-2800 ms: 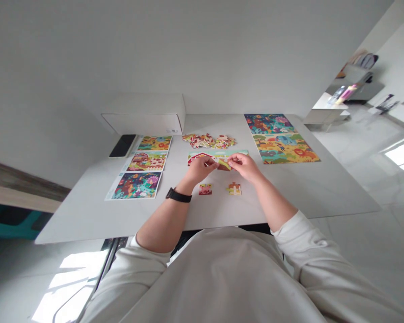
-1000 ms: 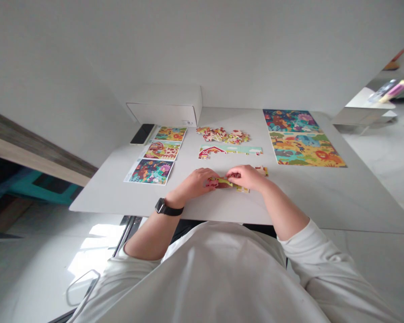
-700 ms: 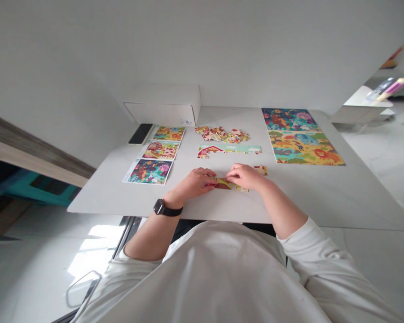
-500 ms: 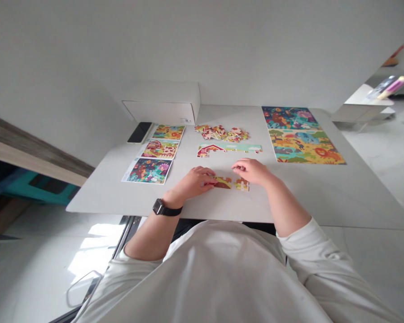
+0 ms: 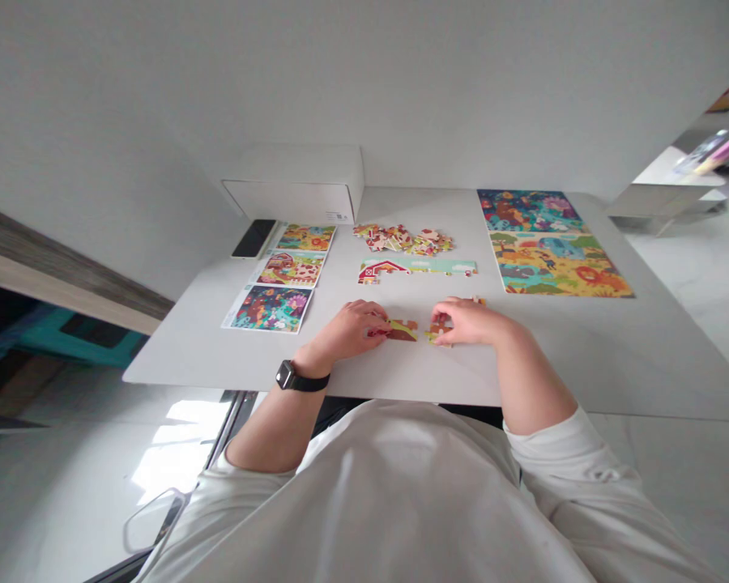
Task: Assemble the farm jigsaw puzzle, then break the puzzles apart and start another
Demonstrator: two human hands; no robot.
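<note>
Both hands were down on the white table [image 5: 583, 356], near its front edge. Left hand [image 5: 353, 325], smartwatch [image 5: 287, 376] on the wrist, had its fingers curled over and gripping the left end of a small joined puzzle cluster [image 5: 403, 329] that lay flat on the tabletop. Right hand [image 5: 472, 321] had its fingertips pinched on a single puzzle piece [image 5: 437, 333], also flat on the table, just beside the cluster's right end; I couldn't tell whether the two touched. One more loose piece [image 5: 477, 300] peeked out just behind the right hand. Farther back at centre were a partly built strip with a red barn [image 5: 416, 267] and, behind it, a loose pile of pieces [image 5: 403, 239]. Two finished puzzles lay at right, one blue-toned [image 5: 528, 210] at the back and one yellow-toned [image 5: 562, 273] in front, edges touching. At left, three reference cards [image 5: 290, 269] sat in a column, with a dark phone [image 5: 253, 238] beside the rear card and a white box [image 5: 295, 188] against the wall.
</note>
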